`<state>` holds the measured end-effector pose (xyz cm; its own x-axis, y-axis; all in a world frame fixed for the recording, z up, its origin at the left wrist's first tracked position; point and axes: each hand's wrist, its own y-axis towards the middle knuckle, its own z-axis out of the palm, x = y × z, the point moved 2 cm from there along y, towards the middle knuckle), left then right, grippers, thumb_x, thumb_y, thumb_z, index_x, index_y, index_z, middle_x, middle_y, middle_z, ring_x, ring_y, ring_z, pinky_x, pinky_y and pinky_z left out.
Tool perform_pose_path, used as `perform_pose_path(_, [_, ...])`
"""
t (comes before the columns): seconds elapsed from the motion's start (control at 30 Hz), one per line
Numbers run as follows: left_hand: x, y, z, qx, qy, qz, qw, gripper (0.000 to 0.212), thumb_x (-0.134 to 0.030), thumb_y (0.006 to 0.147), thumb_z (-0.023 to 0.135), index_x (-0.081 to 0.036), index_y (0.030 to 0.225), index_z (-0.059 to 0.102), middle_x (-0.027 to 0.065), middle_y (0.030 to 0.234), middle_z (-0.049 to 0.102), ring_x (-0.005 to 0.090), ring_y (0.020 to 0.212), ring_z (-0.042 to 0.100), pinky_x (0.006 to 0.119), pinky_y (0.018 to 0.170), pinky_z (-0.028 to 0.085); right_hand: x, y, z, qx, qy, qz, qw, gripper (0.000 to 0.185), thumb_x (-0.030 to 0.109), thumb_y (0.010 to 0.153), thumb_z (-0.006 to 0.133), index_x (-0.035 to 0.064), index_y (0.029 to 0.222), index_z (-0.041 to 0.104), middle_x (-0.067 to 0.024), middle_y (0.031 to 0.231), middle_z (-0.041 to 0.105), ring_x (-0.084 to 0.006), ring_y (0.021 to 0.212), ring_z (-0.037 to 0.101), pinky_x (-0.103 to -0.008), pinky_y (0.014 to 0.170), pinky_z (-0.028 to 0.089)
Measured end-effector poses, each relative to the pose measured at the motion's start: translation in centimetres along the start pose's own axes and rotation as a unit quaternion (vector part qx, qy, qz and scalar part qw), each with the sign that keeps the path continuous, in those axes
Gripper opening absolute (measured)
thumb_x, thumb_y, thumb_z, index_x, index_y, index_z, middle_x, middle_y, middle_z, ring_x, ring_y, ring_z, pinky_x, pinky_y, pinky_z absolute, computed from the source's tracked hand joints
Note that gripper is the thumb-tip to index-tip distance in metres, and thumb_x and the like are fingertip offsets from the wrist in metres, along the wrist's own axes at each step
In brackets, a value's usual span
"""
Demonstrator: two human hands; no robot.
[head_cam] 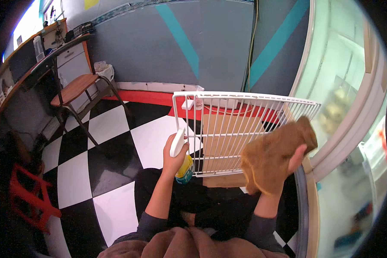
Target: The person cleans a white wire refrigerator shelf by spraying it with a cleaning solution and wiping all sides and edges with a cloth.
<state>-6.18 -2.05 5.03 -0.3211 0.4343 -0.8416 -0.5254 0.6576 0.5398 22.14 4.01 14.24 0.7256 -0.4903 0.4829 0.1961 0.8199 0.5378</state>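
A white wire shelf stands upright before me, its bars running mostly up and down. My left hand is closed around the neck of a spray bottle with a white trigger head and a yellow and teal body, close to the shelf's left edge. Over my right hand drapes a brown cloth, held at the shelf's right part; the thumb shows, while the cloth hides most of the fingers. Whether the left fingers also touch the shelf, I cannot tell.
Flattened cardboard lies on the checkered floor behind the shelf. To the right is an open refrigerator or freezer with a pale frame. A wooden-seated chair stands at the left, with a red plastic stool nearer. A white power strip sits near the wall.
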Motion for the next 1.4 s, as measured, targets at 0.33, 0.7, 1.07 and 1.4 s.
perform_pose_path(0.33, [-0.6,-0.4,-0.2,-0.024,0.084,0.097,0.991,0.037,-0.001,0.079,0.067,0.0,0.114,0.058,0.0113,0.111,0.056,0.0225,0.101,0.058,0.033,0.088,0.047,-4.9,9.7,8.6,0.247,-0.661,-0.221,0.674,0.027,0.029,0.096,0.045,0.0046,0.097,0.057,-0.0171,0.095,0.063,-0.0382,0.086,0.06,-0.0453,0.072,0.047])
perform_pose_path(0.7, [-12.4,-0.3,-1.6,-0.057,0.027,0.134,0.989,0.031,0.001,0.079,0.065,0.0,0.108,0.054,0.0092,0.088,0.064,0.0144,0.079,0.062,0.027,0.07,0.048,-5.4,9.2,8.5,0.205,-0.647,-0.294,0.673,0.025,0.028,0.095,0.043,0.0059,0.089,0.054,-0.0161,0.083,0.062,-0.0381,0.078,0.06,-0.0444,0.064,0.046])
perform_pose_path(1.07, [-13.2,0.0,0.0,0.015,-0.001,0.128,0.992,0.05,0.004,0.076,0.062,-0.002,0.123,0.047,0.0058,0.084,0.053,0.0137,0.077,0.054,0.027,0.072,0.045,-5.4,9.1,8.6,0.2,-0.627,-0.321,0.681,0.024,0.029,0.095,0.044,0.0077,0.092,0.054,-0.0145,0.084,0.062,-0.0363,0.077,0.06,-0.0434,0.063,0.046])
perform_pose_path(1.4, [-13.6,0.5,3.2,0.061,-0.006,0.124,0.99,0.052,0.001,0.079,0.065,-0.004,0.126,0.044,0.0058,0.083,0.052,0.0139,0.077,0.053,0.028,0.07,0.043,-5.7,9.5,7.9,0.2,-0.63,-0.33,0.674,0.028,0.03,0.094,0.045,0.0061,0.1,0.057,-0.0139,0.089,0.065,-0.0357,0.083,0.062,-0.0431,0.068,0.048])
